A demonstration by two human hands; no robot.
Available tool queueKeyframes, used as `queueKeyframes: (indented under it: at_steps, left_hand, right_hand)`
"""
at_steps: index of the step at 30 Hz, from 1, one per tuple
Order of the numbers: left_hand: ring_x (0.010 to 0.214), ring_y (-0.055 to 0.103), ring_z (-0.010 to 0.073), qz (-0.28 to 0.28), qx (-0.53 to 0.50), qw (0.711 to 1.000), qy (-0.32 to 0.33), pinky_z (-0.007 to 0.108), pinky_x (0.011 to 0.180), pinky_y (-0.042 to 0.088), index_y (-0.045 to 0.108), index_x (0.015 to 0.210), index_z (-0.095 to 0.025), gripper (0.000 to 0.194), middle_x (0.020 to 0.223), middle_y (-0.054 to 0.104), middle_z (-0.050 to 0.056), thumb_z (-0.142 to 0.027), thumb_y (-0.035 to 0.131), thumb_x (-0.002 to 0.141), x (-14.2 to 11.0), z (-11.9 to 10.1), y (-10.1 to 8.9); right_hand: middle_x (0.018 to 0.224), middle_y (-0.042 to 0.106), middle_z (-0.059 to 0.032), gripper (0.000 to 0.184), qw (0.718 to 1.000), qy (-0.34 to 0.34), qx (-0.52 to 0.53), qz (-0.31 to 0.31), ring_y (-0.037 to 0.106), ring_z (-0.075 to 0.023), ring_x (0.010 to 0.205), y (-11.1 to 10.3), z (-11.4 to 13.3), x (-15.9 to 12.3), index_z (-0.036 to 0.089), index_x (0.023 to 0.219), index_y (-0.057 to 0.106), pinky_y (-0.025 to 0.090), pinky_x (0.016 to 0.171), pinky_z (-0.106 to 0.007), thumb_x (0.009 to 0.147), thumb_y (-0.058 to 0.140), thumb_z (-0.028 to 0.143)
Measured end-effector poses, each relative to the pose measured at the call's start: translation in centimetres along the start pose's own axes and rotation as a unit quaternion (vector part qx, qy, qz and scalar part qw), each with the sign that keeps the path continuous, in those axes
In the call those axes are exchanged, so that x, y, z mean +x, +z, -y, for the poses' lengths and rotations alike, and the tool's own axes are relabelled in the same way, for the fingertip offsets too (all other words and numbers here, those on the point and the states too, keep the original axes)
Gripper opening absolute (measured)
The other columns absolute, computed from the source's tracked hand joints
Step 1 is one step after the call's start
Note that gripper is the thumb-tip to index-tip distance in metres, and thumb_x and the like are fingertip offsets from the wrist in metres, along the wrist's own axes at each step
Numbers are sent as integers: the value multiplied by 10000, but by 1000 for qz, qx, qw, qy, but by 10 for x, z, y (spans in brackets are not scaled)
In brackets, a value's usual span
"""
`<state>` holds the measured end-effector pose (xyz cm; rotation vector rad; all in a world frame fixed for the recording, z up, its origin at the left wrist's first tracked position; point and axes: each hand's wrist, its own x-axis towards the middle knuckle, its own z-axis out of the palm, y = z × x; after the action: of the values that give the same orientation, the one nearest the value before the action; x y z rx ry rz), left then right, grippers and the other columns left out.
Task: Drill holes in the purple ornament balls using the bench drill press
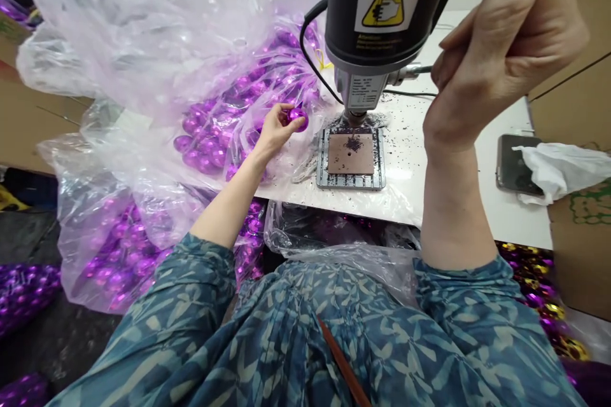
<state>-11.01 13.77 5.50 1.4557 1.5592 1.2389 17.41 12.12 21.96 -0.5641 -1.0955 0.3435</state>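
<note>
Purple shiny ball [300,119] is pinched between the fingers and thumb of my left hand [277,130], left of the drill press. My right hand [506,51] is raised at the upper right, its fingers curled around the feed lever [422,69] of the drill press [382,19]; most of the lever is hidden by the hand. Below the drill head lies a metal base plate [351,182] carrying a brown square board [351,156] with a small hole and dark shavings on it. No ball is on the board.
A clear plastic bag [167,32] full of purple balls [205,140] spreads over the left of the white table [405,184]. More bagged purple balls [124,254] hang below. At right are a phone [508,162], a white tissue [563,168] and a cardboard box [573,82]. A black cable [305,32] loops beside the drill.
</note>
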Motion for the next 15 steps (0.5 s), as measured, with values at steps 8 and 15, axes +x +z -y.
queueKeyframes:
  at_steps: [8, 15]
  left_hand:
    - [920, 819, 155, 92, -324, 932, -136, 311, 905, 703, 775, 1073, -221, 333, 1014, 853, 23, -476, 936, 931, -49, -17, 44]
    - [881, 811, 153, 57, -254, 963, -75, 224, 727, 610, 745, 1181, -217, 515, 1027, 865, 32, -483, 1016, 834, -54, -4, 79]
  right_hand:
    - [528, 503, 80, 647, 999, -20, 16, 29, 475, 85, 510, -2, -7, 0, 108, 630, 561, 344, 586, -102, 802, 665, 723]
    - [482, 443, 65, 717, 997, 11, 21, 77, 382, 91, 473, 1, 2, 12, 118, 539, 481, 327, 528, -116, 631, 650, 808]
